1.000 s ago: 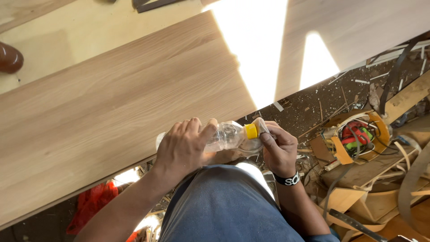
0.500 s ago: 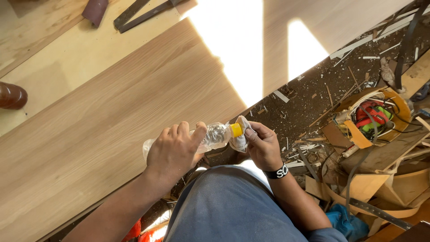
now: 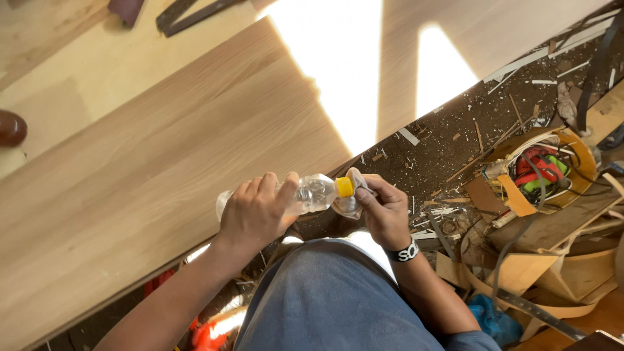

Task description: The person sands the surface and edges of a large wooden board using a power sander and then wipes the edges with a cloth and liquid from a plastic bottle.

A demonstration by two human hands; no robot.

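Observation:
My left hand (image 3: 257, 211) grips a clear plastic bottle (image 3: 311, 194) held sideways, its yellow cap (image 3: 344, 187) pointing right. My right hand (image 3: 383, 211) holds a crumpled pale cloth (image 3: 351, 198) pressed against the cap end of the bottle. A black wristband sits on my right wrist (image 3: 404, 252). Both hands hover over the near edge of a long wood-grain board (image 3: 149, 175), above my blue-clad lap (image 3: 331, 299).
Dark floor littered with wood chips and strips (image 3: 448, 140) lies to the right. A pile of curved wood offcuts with a red and green tool (image 3: 539, 172) sits at the right. A dark metal square (image 3: 188, 14) lies at the top on a pale board.
The view has shifted slightly, so the board and hands sit a little differently in frame. The hands keep the same hold on bottle and cloth.

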